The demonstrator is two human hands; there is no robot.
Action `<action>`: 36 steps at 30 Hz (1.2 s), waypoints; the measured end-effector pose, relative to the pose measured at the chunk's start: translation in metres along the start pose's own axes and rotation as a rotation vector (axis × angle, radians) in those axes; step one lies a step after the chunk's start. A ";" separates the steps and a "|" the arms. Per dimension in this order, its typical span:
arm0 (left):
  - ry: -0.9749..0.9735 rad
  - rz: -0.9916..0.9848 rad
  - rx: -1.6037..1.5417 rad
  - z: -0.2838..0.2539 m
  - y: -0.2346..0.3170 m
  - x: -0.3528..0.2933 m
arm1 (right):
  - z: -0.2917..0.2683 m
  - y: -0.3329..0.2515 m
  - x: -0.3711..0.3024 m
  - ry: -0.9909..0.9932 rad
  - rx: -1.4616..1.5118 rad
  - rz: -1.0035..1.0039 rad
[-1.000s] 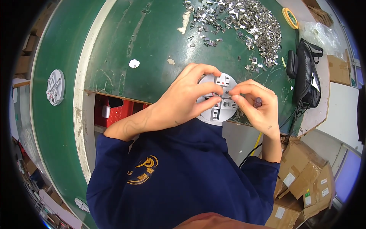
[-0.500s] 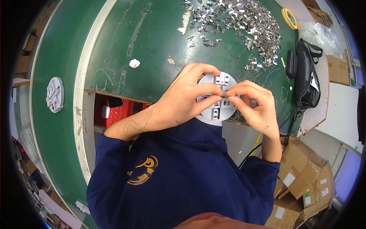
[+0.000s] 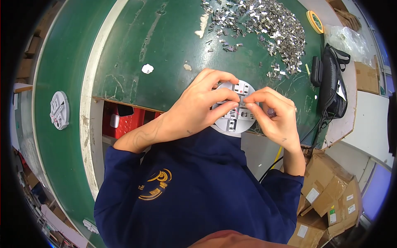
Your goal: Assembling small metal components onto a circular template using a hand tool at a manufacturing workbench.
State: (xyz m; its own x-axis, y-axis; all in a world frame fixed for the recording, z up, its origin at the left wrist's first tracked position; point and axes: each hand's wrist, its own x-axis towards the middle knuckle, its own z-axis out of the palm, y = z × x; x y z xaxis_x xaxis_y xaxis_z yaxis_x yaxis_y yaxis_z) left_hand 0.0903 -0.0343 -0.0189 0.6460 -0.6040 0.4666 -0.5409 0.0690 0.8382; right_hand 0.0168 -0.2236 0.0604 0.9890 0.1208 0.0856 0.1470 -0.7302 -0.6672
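A round light-grey disc (image 3: 223,125) with raised blocks and dark slots lies at the bench's near edge, partly covered by my hands. My left hand (image 3: 206,97) reaches over its left side. The thumb and forefinger come together above the middle; whatever they pinch is too small to name, and another finger bends over the far rim. From the right, my right hand (image 3: 277,115) brings its thumb and forefinger close to the left fingertips. The end of a dark, rod-like tool (image 3: 271,112) shows in its curled fingers. Any small part at its fingertips cannot be made out.
Small black and silver metal pieces (image 3: 277,31) are heaped at the far right of the green bench (image 3: 165,53). A black bag (image 3: 333,82) and a yellow tape roll (image 3: 314,22) lie beyond. Another disc (image 3: 60,110) rests on the green strip at left; cardboard boxes (image 3: 331,186) stand lower right.
My right fingertips have drawn slightly apart from the left ones. The disc on the left green strip has shifted a little nearer to me. My left hand stays nearly in place.
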 end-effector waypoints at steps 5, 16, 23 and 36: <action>-0.011 -0.013 -0.007 -0.003 0.001 -0.001 | 0.003 -0.004 0.002 0.029 -0.052 -0.029; 0.023 0.021 0.109 -0.005 -0.002 0.005 | 0.019 0.000 0.005 0.069 -0.175 -0.144; -0.012 0.034 0.142 -0.007 -0.003 0.008 | 0.022 -0.007 0.005 0.012 -0.310 -0.117; -0.013 0.037 0.119 -0.007 -0.004 0.002 | 0.018 -0.004 0.007 -0.052 -0.171 -0.068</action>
State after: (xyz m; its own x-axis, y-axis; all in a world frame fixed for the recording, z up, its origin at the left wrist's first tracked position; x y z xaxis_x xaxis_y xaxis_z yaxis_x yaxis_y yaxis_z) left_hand 0.0979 -0.0301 -0.0191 0.6175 -0.6134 0.4924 -0.6250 -0.0025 0.7806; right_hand 0.0224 -0.2075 0.0507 0.9749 0.2058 0.0848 0.2193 -0.8224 -0.5250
